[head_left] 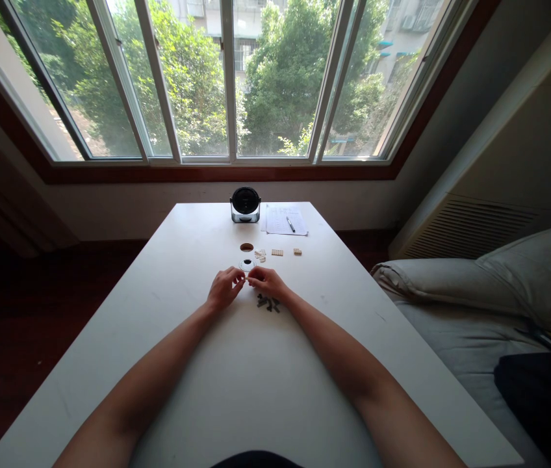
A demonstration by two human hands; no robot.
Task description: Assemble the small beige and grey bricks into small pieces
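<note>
My left hand [225, 287] and my right hand [266, 282] meet over the middle of the white table [182, 364]. The fingertips of both are pinched on a small pale piece [246, 279] between them, mostly covered by the fingers. Just beyond the fingers lies a round cover [247, 265] with a dark centre. Several small beige studded pieces [260, 254] are scattered past my right hand. Further right sit a flat beige studded block [277, 252] and a smaller beige block [297, 251]. Loose dark grey pieces [268, 303] lie close to my right wrist.
A round hole [247, 247] opens in the tabletop beyond the cover. Near the far edge stands a small black fan [245, 205], with paper sheets [280, 220] and a pen [290, 224] beside it. A grey sofa [451, 292] borders the table's right side.
</note>
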